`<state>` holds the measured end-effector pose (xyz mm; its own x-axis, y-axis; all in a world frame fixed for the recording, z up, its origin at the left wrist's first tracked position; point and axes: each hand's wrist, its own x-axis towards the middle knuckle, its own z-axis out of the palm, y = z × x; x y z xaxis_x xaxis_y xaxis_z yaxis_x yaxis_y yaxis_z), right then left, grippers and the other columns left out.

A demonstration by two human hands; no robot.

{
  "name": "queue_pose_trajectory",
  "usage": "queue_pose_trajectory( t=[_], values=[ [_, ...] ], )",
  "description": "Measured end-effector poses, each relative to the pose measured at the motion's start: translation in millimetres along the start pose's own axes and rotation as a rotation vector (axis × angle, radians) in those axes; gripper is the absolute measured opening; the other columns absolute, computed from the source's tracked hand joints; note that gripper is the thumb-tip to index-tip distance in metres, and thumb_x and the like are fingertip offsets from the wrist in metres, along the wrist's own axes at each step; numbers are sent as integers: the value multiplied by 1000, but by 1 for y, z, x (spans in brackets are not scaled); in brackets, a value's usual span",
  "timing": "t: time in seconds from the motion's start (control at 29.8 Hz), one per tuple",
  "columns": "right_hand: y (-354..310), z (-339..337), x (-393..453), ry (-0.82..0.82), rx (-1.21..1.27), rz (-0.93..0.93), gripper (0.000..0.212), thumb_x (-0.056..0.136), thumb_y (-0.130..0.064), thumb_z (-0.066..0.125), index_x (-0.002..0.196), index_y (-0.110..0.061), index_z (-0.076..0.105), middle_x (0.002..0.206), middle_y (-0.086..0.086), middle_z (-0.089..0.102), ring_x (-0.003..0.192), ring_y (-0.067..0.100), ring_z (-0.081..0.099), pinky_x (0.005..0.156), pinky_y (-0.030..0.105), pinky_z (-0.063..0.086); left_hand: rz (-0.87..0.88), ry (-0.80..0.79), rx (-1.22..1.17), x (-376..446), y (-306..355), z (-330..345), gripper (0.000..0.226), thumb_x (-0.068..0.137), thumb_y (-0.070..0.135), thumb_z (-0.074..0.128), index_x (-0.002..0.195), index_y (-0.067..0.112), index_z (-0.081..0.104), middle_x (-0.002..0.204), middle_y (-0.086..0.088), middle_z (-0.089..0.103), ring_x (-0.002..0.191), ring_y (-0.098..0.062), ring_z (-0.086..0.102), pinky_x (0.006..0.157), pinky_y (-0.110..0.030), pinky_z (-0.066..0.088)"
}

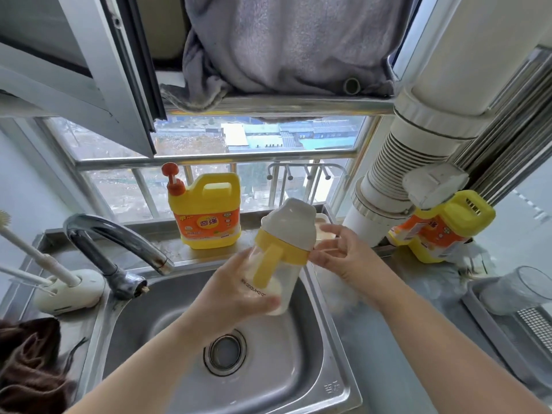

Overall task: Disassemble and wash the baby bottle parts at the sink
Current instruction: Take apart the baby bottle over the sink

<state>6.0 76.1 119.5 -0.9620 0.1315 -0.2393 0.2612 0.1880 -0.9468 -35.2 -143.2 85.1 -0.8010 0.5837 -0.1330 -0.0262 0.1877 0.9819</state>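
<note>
1. Holding the baby bottle (276,265) over the sink (167,321), your left hand (236,289) wraps its lower body, fingers (263,301) curled round the clear wall. The bottle tilts slightly, its top leaning away from you.
2. Contents: a little white liquid sits at the bottle's base, just beside your left fingertips. The white cap (291,222) is still seated on the yellow collar (291,253); a yellow handle (267,265) hangs down above your left fingers.
3. Your right hand (343,252) is loosely spread, fingers relaxed, holding nothing. Its fingertips lie at the collar's right edge; contact cannot be confirmed.
4. Other containers: a yellow detergent jug (206,212) with a red pump stands on the ledge beyond your left fingers; a second jug (442,227) lies tilted beyond your right hand. A clear cup (513,289) lies on the tray (484,327), well right of your right fingers.
5. Edges and room: the faucet (116,249) spout ends left of your left hand, apart from it. The drain (225,352) sits below your left wrist, with open basin around it. The sink's right rim passes under your right forearm.
</note>
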Motion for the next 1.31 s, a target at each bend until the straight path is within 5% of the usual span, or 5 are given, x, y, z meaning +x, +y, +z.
queue_pose_trajectory(
  t=[0.17,0.57,0.81,0.97,1.31],
  values=[
    [-2,30,1,186,258,-9,101,35,-72,80,119,-19,58,110,8,67,102,25,65,89,44,54,254,208,617,7,-3,27,101,53,49,79,140,28,32,124,19,36,116,-1,34,96,-16,27],
    [20,-70,-14,172,148,-69,81,44,-26,88,116,-34,50,106,-4,64,94,10,66,74,25,54,-154,-555,-224,63,-16,77,72,62,14,75,128,14,49,123,-15,59,114,-28,58,97,-37,48],
    [55,-108,6,413,138,-84,71,61,0,84,113,-31,46,101,-7,58,81,-3,61,62,12,50,-147,-97,243,121,-76,135,76,57,15,79,123,25,41,117,6,48,106,-8,52,78,-7,41],
    [84,-121,4,440,119,-66,73,58,-7,88,113,-35,50,96,-17,63,84,-5,63,65,13,50,-133,114,522,161,-101,148,97,59,29,83,142,21,32,135,6,43,126,-17,30,107,-29,28],
    [76,-84,18,245,244,-17,90,36,-29,89,116,-31,50,110,-2,62,96,11,64,73,26,53,-150,85,-235,108,-33,103,59,64,55,69,114,33,49,118,6,62,105,-9,61,82,-21,46]
  ],
)
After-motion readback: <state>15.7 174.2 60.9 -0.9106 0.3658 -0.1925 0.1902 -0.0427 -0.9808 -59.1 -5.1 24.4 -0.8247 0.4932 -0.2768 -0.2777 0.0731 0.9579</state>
